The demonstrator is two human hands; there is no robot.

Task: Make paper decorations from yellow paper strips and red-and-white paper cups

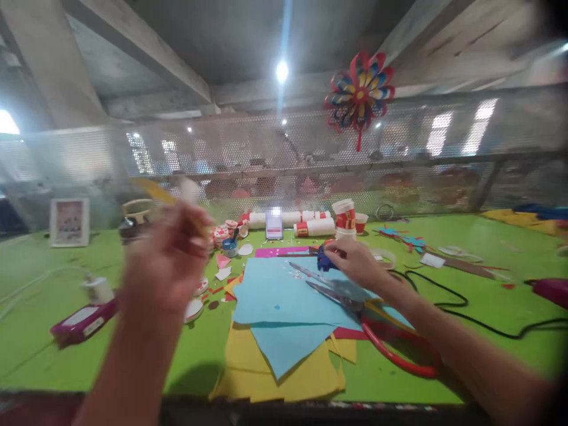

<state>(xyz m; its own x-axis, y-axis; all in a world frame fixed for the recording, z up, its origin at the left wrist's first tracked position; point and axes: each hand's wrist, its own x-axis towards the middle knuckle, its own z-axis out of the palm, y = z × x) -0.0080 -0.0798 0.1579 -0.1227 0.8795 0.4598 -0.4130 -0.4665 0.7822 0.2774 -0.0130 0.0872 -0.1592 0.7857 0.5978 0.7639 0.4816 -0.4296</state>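
My left hand [173,254] is raised at the left, smeared by motion, its fingers pinched on a yellow strip [153,189]. A blurred whitish shape [190,190] shows at its fingertips; I cannot tell what it is. My right hand [355,260] reaches over the table with its fingers closed on a small dark blue object [326,259], whose kind I cannot make out. Below that hand, large scissors [350,303] with red handles lie with blades apart on light blue sheets [270,290]. Yellow sheets [279,387] stick out underneath.
Behind the sheets stand a phone [274,223], white rolls [315,228] and stacked paper cups [345,216]. A purple power strip [84,322] lies at left, and a black cord [470,325] crosses at right. A colourful flower-shaped pinwheel [360,93] hangs before the mesh screen [275,136].
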